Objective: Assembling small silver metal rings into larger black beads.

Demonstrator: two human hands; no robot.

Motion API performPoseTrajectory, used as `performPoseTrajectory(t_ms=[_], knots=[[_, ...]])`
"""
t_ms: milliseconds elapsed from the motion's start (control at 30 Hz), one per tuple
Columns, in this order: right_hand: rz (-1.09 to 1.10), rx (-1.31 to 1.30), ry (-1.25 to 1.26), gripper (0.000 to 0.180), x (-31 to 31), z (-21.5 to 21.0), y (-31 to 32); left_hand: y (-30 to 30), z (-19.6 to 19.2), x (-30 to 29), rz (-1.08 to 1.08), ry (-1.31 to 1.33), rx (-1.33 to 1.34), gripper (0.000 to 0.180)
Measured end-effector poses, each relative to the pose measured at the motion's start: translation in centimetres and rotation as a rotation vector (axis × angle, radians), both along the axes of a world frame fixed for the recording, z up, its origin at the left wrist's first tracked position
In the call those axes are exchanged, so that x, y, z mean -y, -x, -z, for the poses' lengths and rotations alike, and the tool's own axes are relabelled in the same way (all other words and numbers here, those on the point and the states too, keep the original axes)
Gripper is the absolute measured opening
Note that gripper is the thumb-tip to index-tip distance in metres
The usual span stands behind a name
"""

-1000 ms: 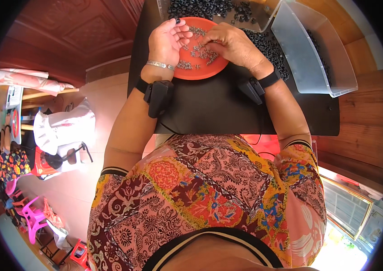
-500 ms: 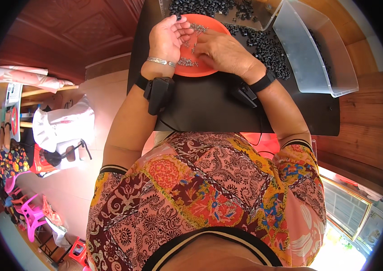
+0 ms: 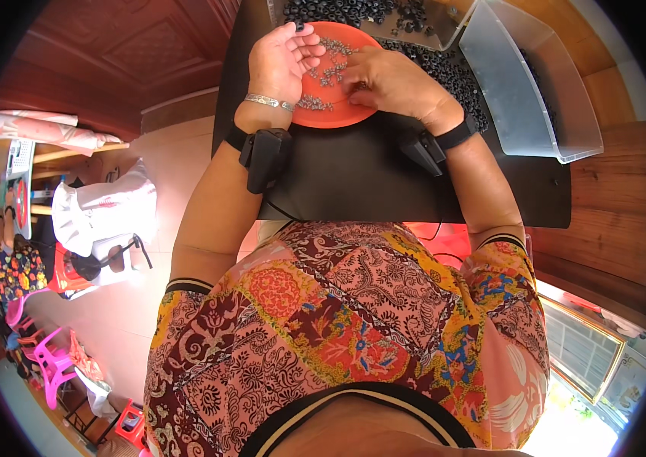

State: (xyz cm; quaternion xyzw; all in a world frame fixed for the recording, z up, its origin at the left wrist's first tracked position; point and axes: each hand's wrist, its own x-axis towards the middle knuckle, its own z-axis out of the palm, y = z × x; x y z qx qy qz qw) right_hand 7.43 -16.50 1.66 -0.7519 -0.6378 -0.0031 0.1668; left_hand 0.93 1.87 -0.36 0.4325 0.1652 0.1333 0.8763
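Looks like home room doubling as small workshop. Homely side: carved red-brown wood panel [image 3: 148,57] at upper left, pale tiled floor [image 3: 178,175], pink plastic chair [image 3: 54,365] and red stool [image 3: 132,423] at lower left. Workshop side: black table [image 3: 361,175] at upper centre, clear bin [image 3: 502,84], heaped small black parts [image 3: 338,11], orange plate [image 3: 330,118] of metal bits [image 3: 314,103]; second person [image 3: 18,270] seated far left by another worktop.

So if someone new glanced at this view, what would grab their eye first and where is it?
Probably the brightly patterned shirt, filling the lower middle. Next, the orange-red plate at top centre, scattered with small grey pieces, with the left hand and right hand at its sides. The vivid pink chair at lower left also stands out.
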Motion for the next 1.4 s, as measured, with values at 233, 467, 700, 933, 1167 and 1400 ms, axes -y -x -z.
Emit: performPoseTrajectory(t_ms=[233, 467, 700, 933, 1167, 1400], knots=[[0.25, 0.072, -0.218, 0.014, -0.3, 0.4, 0.1, 0.1, -0.1, 0.0, -0.004, 0.004, -0.012, 0.029], [0.126, 0.236, -0.203, 0.019, -0.7, 1.3, -0.1, 0.0, -0.1, 0.1, -0.012, 0.013, -0.015, 0.029], [0.209, 0.218, -0.257, 0.014, 0.0, 1.1, -1.1, 0.0, -0.1, -0.1, -0.007, 0.002, -0.002, 0.03], [0.182, 0.109, -0.233, 0.014, -1.0, 0.4, 0.0, -0.1, -0.5, -0.4, -0.018, 0.007, 0.004, 0.03], [0.137, 0.104, -0.275, 0.013, -1.3, -0.3, 0.0, -0.3, -0.1, -1.9, -0.113, 0.038, -0.001, 0.028], [0.272, -0.038, -0.196, 0.016, -2.8, -0.2, -3.1, -0.3, 0.4, -2.1, -0.121, 0.06, 0.005, 0.028]])
